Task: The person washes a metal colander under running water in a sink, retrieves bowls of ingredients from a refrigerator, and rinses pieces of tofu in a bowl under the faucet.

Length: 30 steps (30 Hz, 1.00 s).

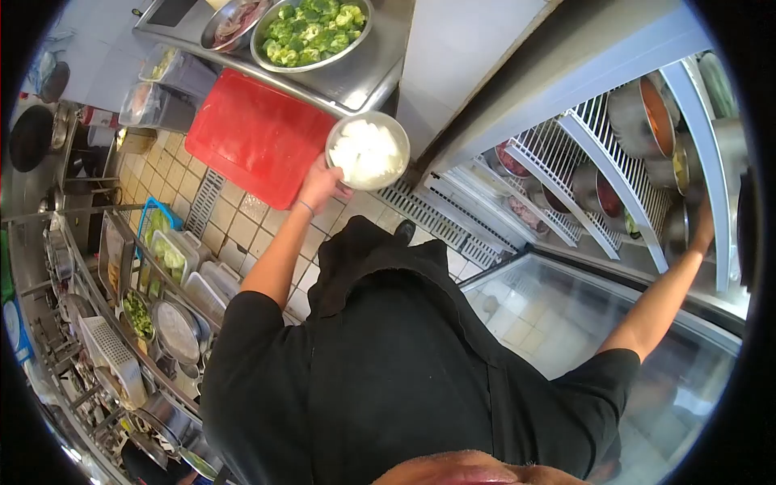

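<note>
My left hand [323,183] grips the rim of a metal bowl [402,133] that holds white chunks [365,151]. The bowl is beside the right edge of a red cutting board [255,133]. My right hand [705,222] reaches into the open fridge, among the bowls on a wire shelf [638,162]. Its fingers are mostly hidden there, so what they touch does not show. Near that hand are a bowl with orange pieces [656,117] and a bowl with yellow pieces [681,171].
A steel counter [380,61] carries a large bowl of broccoli [311,34] and a bowl of sliced meat [234,24]. The glass fridge door [525,307] stands open at my right. Racks with trays and containers [174,259] line the left side above a tiled floor.
</note>
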Tool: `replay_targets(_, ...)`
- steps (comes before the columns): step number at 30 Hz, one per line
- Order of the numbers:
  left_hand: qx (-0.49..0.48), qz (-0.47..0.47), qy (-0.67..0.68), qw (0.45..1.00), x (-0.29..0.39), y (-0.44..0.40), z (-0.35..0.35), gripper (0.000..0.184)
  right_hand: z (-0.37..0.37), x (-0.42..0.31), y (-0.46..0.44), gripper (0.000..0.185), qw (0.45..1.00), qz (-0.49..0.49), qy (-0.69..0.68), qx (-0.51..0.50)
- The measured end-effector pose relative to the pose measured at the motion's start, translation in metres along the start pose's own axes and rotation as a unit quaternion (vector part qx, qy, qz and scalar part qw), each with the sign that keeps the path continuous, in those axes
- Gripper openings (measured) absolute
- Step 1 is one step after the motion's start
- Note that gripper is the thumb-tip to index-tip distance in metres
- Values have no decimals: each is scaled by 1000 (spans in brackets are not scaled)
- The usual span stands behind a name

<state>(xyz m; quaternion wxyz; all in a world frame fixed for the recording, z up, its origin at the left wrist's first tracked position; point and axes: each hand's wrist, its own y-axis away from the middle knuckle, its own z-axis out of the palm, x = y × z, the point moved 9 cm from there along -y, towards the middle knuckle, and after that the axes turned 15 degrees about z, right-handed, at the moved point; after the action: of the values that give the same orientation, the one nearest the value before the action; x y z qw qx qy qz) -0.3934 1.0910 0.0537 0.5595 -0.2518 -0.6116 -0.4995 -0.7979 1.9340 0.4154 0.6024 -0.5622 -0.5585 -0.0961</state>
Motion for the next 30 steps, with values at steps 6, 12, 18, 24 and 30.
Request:
replay_targets(6, 66, 26, 4, 997, 15, -67, -41, 41, -20, -6, 7, 37, 987, 6, 131, -97)
replay_targets(12, 88, 39, 65, 993, 2, -139, -38, 36, -7, -16, 21, 48, 931, -97, 351, 18)
replay_targets(18, 50, 72, 67, 994, -20, -190, -43, 35, -85, -29, 26, 27, 988, -46, 139, -38)
replay_targets(24, 75, -17, 66, 995, -15, -200, -41, 40, -171, 1, 9, 26, 935, 197, -285, -77)
replay_targets(30, 186, 401, -255, 860, 134, -48, 46, 20, -188, 15, 12, 25, 894, 233, -378, -68)
